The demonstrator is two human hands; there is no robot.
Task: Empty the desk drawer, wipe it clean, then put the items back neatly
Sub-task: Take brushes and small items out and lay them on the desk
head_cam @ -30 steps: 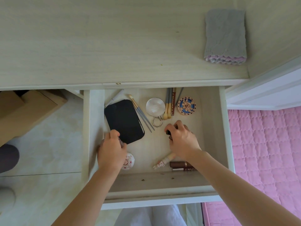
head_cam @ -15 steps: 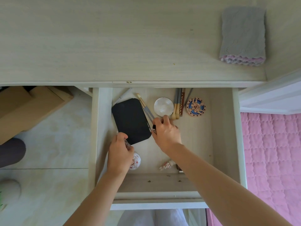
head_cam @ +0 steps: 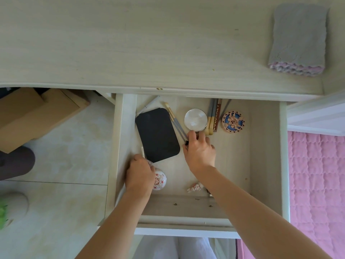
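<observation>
The open drawer (head_cam: 283, 165) holds a black flat pad (head_cam: 156, 135), thin brushes (head_cam: 174, 118), a round mirror (head_cam: 195, 119), pencils (head_cam: 211, 116), a blue patterned disc (head_cam: 233, 122), a white red-patterned round box (head_cam: 160, 181) and a small decorated tube (head_cam: 195, 187). My right hand (head_cam: 200, 152) is curled round a small dark item, its fingertips at the mirror's near edge beside the brush ends. My left hand (head_cam: 140, 174) is curled at the pad's near-left corner, gripping a small clear item that is mostly hidden. A folded grey cloth (head_cam: 298, 38) lies on the desktop (head_cam: 130, 43).
Cardboard boxes (head_cam: 37, 113) stand on the pale floor left of the drawer. A pink quilt (head_cam: 317, 174) lies to the right. My right forearm covers the drawer's near-right corner. Small crumbs dot the drawer's front ledge.
My right hand, holding the dark item, has moved from mid-drawer leftward and further in, to the mirror's ring and brush ends. My left hand has stayed near the pad's corner.
</observation>
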